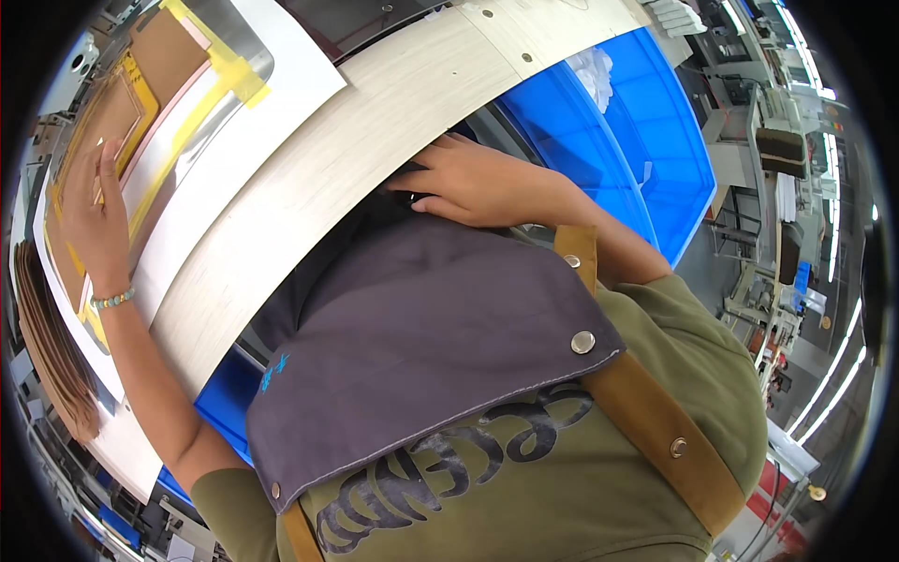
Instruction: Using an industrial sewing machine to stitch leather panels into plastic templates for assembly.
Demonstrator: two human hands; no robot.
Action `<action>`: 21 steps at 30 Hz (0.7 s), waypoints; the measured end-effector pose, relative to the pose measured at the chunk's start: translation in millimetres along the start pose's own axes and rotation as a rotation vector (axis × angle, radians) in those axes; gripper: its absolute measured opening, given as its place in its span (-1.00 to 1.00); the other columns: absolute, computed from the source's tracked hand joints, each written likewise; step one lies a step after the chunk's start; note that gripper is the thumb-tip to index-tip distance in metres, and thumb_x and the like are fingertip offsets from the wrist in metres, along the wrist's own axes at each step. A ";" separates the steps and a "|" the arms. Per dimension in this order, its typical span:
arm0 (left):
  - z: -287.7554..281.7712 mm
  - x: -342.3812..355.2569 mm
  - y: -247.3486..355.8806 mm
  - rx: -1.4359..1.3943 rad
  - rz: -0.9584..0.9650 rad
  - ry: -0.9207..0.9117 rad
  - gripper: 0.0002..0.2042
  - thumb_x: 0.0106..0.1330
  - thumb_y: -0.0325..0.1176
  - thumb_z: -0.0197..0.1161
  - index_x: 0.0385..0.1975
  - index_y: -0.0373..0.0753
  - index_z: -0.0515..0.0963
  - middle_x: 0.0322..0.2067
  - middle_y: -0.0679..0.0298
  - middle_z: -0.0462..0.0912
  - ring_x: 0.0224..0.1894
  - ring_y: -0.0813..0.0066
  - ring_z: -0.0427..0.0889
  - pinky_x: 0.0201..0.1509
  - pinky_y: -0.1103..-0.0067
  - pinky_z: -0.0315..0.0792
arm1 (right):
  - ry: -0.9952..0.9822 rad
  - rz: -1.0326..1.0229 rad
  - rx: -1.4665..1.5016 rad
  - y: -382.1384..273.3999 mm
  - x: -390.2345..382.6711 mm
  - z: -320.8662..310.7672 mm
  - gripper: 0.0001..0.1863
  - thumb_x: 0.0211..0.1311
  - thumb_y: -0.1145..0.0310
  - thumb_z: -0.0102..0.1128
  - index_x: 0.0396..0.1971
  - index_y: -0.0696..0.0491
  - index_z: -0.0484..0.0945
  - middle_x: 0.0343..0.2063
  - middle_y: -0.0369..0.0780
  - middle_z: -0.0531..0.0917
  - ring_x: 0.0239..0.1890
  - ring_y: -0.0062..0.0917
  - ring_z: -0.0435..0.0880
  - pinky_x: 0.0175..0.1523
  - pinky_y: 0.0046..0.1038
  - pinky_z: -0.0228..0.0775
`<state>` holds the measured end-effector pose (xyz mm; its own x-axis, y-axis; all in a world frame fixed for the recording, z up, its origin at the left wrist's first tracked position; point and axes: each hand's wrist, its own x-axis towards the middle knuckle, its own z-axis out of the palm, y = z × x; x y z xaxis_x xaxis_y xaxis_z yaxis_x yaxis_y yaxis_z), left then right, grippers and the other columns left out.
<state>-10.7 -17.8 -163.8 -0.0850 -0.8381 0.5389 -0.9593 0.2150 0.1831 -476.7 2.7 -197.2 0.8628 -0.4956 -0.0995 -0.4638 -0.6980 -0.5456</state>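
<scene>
My left hand [96, 215], with a beaded bracelet [113, 300] at its wrist, lies over a brown cardboard template [169, 58] at the left. Its fingers are stretched out along the board. Yellow tape [231, 80] edges the template, which rests on a large white sheet [290, 94]. My right hand [482, 183] is at the near edge of the pale worktable [272, 197], just above my dark apron [421, 309]. Its fingers are spread over a small black thing [408, 169] in shadow; what that is, I cannot make out.
Blue plastic bins [660, 140] stand right of the table, with crumpled clear plastic [594, 75] in one. Part of another blue bin [225, 398] shows below the table. A stack of brown sheets [56, 347] sits at the far left. Workbenches and machines line the right.
</scene>
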 end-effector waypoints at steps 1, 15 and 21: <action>0.0 -0.1 0.3 -0.003 0.029 0.003 -0.73 0.61 -0.23 0.19 -0.04 -0.25 0.75 -0.12 0.24 0.82 -0.04 0.40 0.77 0.08 0.55 0.56 | -0.049 0.015 0.016 3.7 1.5 1.3 -0.55 0.48 0.21 0.16 0.24 0.11 0.61 0.37 0.03 0.40 0.52 0.03 0.21 0.59 -0.03 0.07; 6.4 -4.4 -6.6 -0.011 0.000 -0.055 -0.75 0.60 -0.25 0.22 0.00 -0.21 0.77 -0.11 0.28 0.83 -0.05 0.45 0.77 0.07 0.57 0.56 | -0.020 0.056 -0.032 15.5 -8.5 16.4 -0.47 0.56 0.08 0.06 0.36 0.06 0.49 0.43 0.03 0.31 0.55 0.06 0.14 0.60 0.03 0.03; 7.1 -5.2 -12.0 0.030 0.042 -0.071 -0.77 0.59 -0.27 0.23 0.01 -0.19 0.77 -0.09 0.27 0.83 -0.04 0.43 0.77 0.06 0.57 0.57 | 0.013 0.051 -0.040 16.2 -8.5 17.2 -0.44 0.56 0.02 0.04 0.34 0.07 0.50 0.43 0.04 0.32 0.54 0.04 0.16 0.58 0.04 0.06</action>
<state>-0.7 -19.5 -174.6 -0.1435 -0.8620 0.4861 -0.9619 0.2369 0.1363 -488.1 4.5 -219.5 0.8351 -0.5379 -0.1155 -0.5153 -0.6913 -0.5065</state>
